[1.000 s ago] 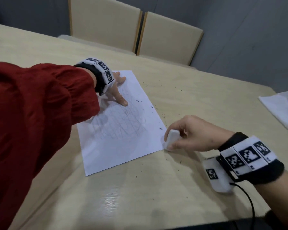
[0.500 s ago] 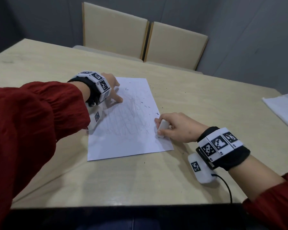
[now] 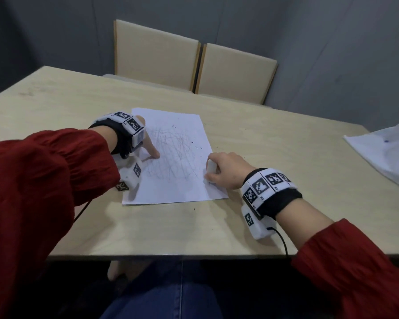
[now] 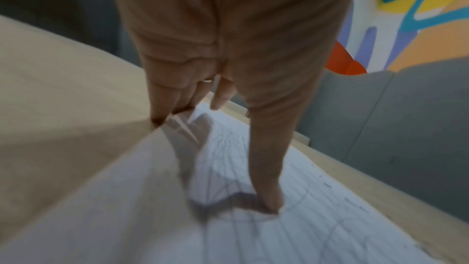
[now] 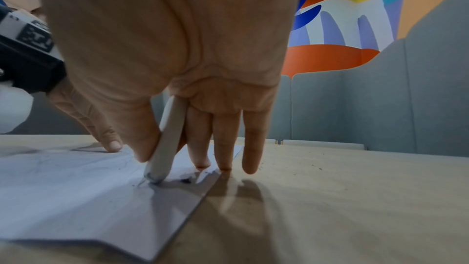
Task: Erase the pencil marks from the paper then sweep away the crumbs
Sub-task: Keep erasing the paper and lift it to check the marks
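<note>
Table: the pale wooden table (image 3: 263, 143) fills the head view; its near edge runs across the lower part of the picture, above blue-trousered legs. Bare wood lies open on every side of the sheet, widest toward the far left corner.
Chairs: two cream padded chair backs (image 3: 194, 63) stand side by side beyond the far edge.
Second sheet: a white sheet (image 3: 387, 153) at the right edge, cut off by the frame, well apart from the work.
Paper: the white rectangular sheet of paper (image 3: 171, 185) lies flat near the table's middle, all four edges visible, its near edge short of the table edge. Grey pencil scribbles (image 3: 173, 153) cover its middle.
Left hand: the left hand (image 4: 228, 47) rests on the paper's left part, fingers straight, thumb tip pressed to the sheet; in the head view the wrist band hides most of it.
Right hand: the right hand (image 5: 177, 47) pinches the white flat eraser (image 5: 166, 142) between thumb and fingers.
Eraser: its smudged lower end touches the paper just inside the right edge.
Crumbs: dark eraser crumbs (image 3: 197, 146) dot the paper's upper right and the wood nearby; too small to count.
</note>
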